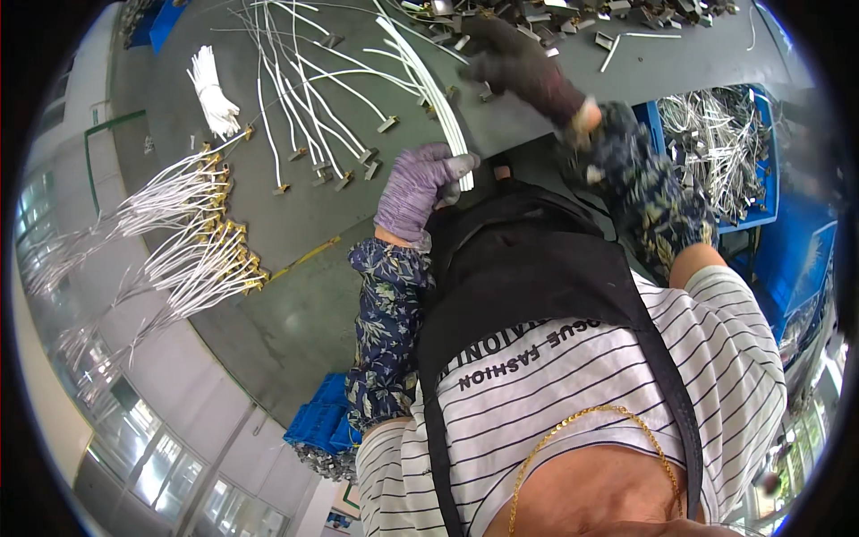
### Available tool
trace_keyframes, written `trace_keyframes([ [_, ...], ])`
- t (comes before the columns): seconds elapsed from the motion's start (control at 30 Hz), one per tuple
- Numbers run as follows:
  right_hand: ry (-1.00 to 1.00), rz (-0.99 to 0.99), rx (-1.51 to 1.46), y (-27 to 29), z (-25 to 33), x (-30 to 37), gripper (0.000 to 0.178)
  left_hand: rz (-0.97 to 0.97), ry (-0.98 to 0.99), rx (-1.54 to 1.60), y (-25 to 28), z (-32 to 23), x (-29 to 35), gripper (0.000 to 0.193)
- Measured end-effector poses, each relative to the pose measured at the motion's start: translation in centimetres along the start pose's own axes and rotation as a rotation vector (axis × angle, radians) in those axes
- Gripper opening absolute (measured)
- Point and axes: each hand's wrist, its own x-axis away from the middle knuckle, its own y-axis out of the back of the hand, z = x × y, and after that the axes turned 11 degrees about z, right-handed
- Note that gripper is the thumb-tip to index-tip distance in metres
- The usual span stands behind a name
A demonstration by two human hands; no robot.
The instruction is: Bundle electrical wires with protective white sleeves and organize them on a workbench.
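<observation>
My left hand [416,190], in a lilac knitted glove, is closed around the lower end of a bundle of white sleeved wires [438,103] that runs up and away over the table. My right hand [519,70], in a dark brown glove, is over the near edge of a heap of small metal parts [582,16]. Motion smears its fingers, and anything in them is hidden. Left of the bundle, several loose white wires with small metal end pieces [320,170] lie spread on the grey-green table [358,40].
Wires with brass-coloured ends [219,201] lie in rows along the table's left side, below a tied white bundle [213,94]. At the right stands a blue bin [768,170] full of white wire pieces [711,143]. Blue containers [322,416] stand low at the left.
</observation>
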Motion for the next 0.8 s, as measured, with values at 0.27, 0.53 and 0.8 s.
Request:
trace_keyframes([
  [0.27, 0.389, -0.113, 0.702, -6.4, 0.8, 6.1, 0.088, -0.105, -0.016, -0.052, 1.5, -1.3, -0.4, 0.018],
  [0.53, 0.418, -0.166, 0.798, -7.9, 1.3, 5.3, 0.083, -0.094, -0.014, -0.075, 3.4, -1.5, -0.8, 0.019],
  [0.8, 0.414, -0.175, 0.812, -8.8, 0.2, 4.8, 0.080, -0.086, -0.086, 0.118, 4.6, 0.1, -1.6, 0.024],
])
